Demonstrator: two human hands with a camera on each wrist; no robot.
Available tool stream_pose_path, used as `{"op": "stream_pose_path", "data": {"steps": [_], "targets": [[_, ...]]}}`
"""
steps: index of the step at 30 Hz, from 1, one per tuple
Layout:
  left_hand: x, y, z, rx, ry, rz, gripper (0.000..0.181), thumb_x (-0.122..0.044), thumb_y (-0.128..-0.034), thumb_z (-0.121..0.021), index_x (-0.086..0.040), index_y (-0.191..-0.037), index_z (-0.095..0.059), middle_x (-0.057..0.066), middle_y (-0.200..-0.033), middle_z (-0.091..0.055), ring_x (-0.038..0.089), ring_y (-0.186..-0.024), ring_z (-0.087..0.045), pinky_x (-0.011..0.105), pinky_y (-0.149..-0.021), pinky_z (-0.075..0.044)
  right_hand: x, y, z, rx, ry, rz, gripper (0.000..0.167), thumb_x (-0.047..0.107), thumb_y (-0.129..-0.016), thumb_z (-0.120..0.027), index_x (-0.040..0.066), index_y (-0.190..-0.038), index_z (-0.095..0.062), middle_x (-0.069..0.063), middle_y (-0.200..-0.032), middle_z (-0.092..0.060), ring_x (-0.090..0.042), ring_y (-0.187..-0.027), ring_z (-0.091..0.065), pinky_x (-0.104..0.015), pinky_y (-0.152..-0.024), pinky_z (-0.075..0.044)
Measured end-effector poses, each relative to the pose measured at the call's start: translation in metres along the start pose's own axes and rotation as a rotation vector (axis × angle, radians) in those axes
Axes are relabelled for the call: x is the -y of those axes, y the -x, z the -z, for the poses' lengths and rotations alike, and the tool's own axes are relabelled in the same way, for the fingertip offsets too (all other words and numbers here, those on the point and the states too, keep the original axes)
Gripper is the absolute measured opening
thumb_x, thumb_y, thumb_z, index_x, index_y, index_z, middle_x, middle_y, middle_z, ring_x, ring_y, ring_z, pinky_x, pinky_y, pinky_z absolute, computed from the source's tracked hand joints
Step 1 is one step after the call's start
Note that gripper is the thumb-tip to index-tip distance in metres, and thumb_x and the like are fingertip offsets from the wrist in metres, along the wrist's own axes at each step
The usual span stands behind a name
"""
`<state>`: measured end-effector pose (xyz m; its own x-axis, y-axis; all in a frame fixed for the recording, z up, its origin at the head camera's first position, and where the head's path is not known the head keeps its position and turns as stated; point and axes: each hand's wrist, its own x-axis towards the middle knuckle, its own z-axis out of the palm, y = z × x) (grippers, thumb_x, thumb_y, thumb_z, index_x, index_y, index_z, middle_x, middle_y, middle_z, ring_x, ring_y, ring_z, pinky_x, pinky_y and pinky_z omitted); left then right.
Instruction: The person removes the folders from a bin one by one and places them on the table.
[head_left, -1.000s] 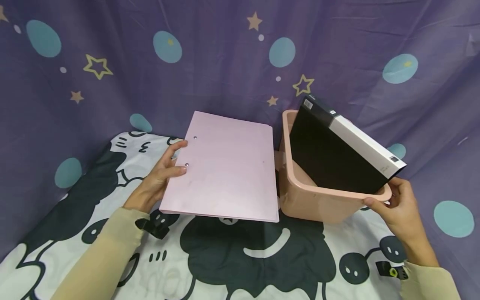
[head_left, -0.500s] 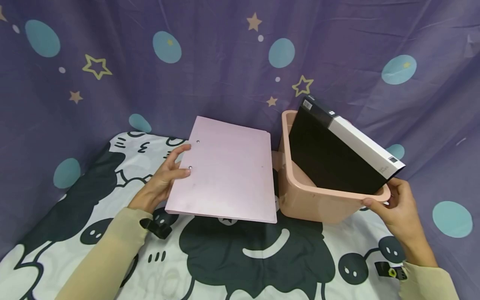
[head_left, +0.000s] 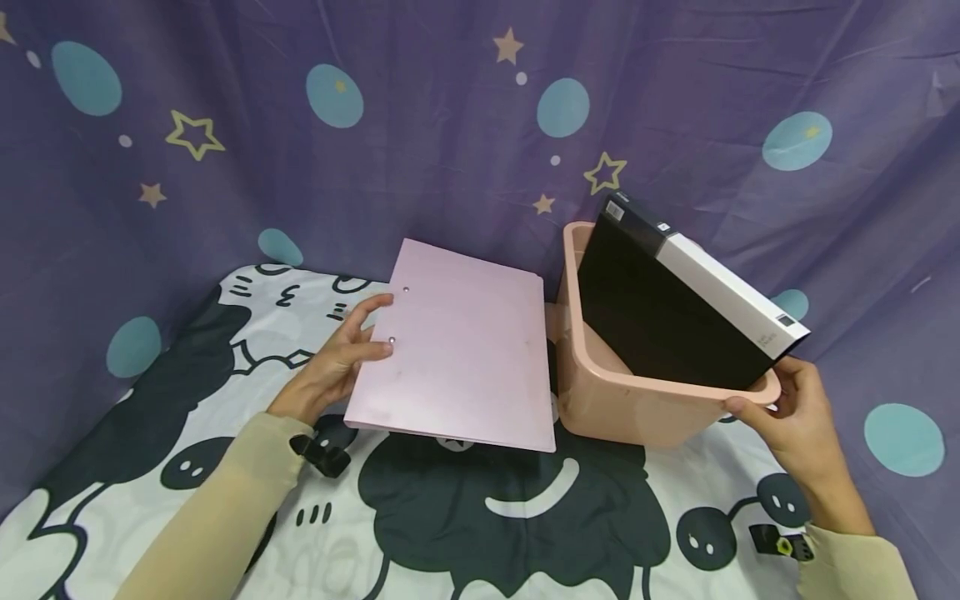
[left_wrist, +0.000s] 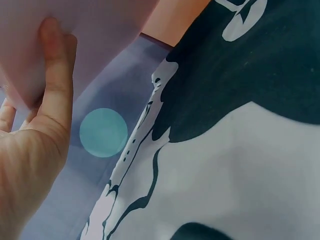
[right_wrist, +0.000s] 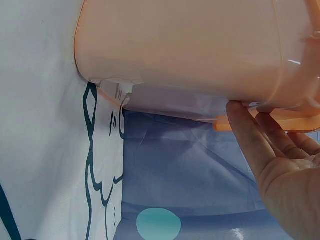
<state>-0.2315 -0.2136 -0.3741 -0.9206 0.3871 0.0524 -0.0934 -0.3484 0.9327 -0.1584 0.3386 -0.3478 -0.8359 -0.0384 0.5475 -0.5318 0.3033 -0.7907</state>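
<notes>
Pink binder [head_left: 457, 358]: was held just left of the peach bin [head_left: 622, 415], outside it.
Left hand [head_left: 328, 373] gripped its riveted edge; right hand [head_left: 801, 421] gripped the bin's right rim. Black binder [head_left: 652, 308], white-spined, leaned inside the bin. Progress, as judged: one in, one out.

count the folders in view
2: the pink folder in the left hand, the black folder tilted in the peach bin; others may be hidden inside it.

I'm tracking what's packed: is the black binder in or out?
Partly in: the black binder leans inside the pink bin, its spine sticking above the rim.
</notes>
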Motion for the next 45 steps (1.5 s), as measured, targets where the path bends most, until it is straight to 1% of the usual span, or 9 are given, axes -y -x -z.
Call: {"op": "stream_pose_path", "data": {"steps": [6, 13, 17, 24, 27, 37, 43, 45], "targets": [[0.005, -0.003, -0.001, 0.010, 0.002, 0.014, 0.078, 0.011, -0.0875, -0.057, -0.031, -0.146, -0.025, 0.014, -0.129, -0.043, 0.031, -0.096, -0.065, 0.047, -0.070, -0.055, 0.000, 0.000, 0.000, -0.003, 0.014, 0.004, 0.071, -0.026, -0.071, -0.066, 0.010, -0.126, -0.038, -0.005, -0.122, -0.050, -0.009, -0.093, -0.056, -0.012, -0.067, -0.050], [0.007, -0.005, 0.000, -0.005, -0.024, 0.028, 0.078, 0.009, -0.0876, -0.058, -0.030, -0.147, -0.024, 0.015, -0.130, -0.043, 0.031, -0.096, -0.065, 0.046, -0.071, -0.056, 0.001, 0.000, 0.000, 0.004, -0.024, 0.013, 0.071, -0.026, -0.071, -0.065, 0.008, -0.126, -0.038, -0.007, -0.122, -0.049, -0.010, -0.093, -0.056, -0.013, -0.067, -0.051], [0.007, -0.007, 0.000, -0.012, -0.027, 0.039, 0.080, 0.008, -0.0870, -0.060, -0.029, -0.148, -0.024, 0.014, -0.131, -0.043, 0.029, -0.096, -0.065, 0.044, -0.071, -0.056, 0.001, -0.001, 0.000, 0.000, -0.012, 0.014, 0.071, -0.027, -0.070, -0.065, 0.008, -0.126, -0.038, -0.006, -0.122, -0.049, -0.010, -0.092, -0.056, -0.012, -0.067, -0.051], [0.012, -0.010, 0.000, 0.001, -0.002, 0.042, 0.079, 0.011, -0.0865, -0.058, -0.027, -0.147, -0.025, 0.014, -0.130, -0.043, 0.028, -0.095, -0.065, 0.042, -0.070, -0.056, -0.001, 0.000, 0.000, 0.000, -0.064, 0.013, 0.071, -0.028, -0.071, -0.064, 0.008, -0.126, -0.038, -0.007, -0.122, -0.050, -0.010, -0.093, -0.057, -0.013, -0.066, -0.051], [0.014, -0.011, 0.001, -0.004, -0.011, 0.059, 0.080, 0.010, -0.0860, -0.059, -0.027, -0.147, -0.025, 0.014, -0.130, -0.043, 0.028, -0.095, -0.065, 0.043, -0.070, -0.056, -0.001, 0.000, 0.001, 0.001, -0.069, 0.013, 0.070, -0.028, -0.071, -0.064, 0.008, -0.125, -0.039, -0.007, -0.122, -0.050, -0.010, -0.093, -0.057, -0.013, -0.067, -0.051], [0.017, -0.013, -0.001, -0.045, -0.045, 0.124, 0.084, 0.008, -0.0838, -0.065, -0.029, -0.148, -0.026, 0.016, -0.133, -0.042, 0.028, -0.096, -0.064, 0.044, -0.070, -0.056, -0.001, 0.000, 0.000, 0.002, -0.060, 0.001, 0.070, -0.027, -0.071, -0.065, 0.009, -0.125, -0.039, -0.007, -0.121, -0.050, -0.010, -0.093, -0.057, -0.013, -0.067, -0.051], [0.019, -0.013, 0.001, -0.053, -0.067, 0.140, 0.084, 0.006, -0.0829, -0.067, -0.030, -0.147, -0.028, 0.016, -0.133, -0.044, 0.028, -0.094, -0.065, 0.044, -0.069, -0.056, -0.002, 0.001, 0.000, -0.003, -0.012, -0.011, 0.070, -0.025, -0.072, -0.066, 0.011, -0.125, -0.038, -0.005, -0.120, -0.050, -0.009, -0.092, -0.057, -0.013, -0.067, -0.051], [0.020, -0.013, 0.002, -0.053, -0.079, 0.142, 0.084, 0.006, -0.0827, -0.068, -0.030, -0.147, -0.027, 0.016, -0.133, -0.044, 0.028, -0.094, -0.065, 0.044, -0.069, -0.056, -0.002, 0.001, 0.000, -0.002, -0.017, -0.010, 0.070, -0.026, -0.072, -0.066, 0.011, -0.125, -0.039, -0.006, -0.120, -0.050, -0.009, -0.092, -0.057, -0.013, -0.066, -0.051]]}}
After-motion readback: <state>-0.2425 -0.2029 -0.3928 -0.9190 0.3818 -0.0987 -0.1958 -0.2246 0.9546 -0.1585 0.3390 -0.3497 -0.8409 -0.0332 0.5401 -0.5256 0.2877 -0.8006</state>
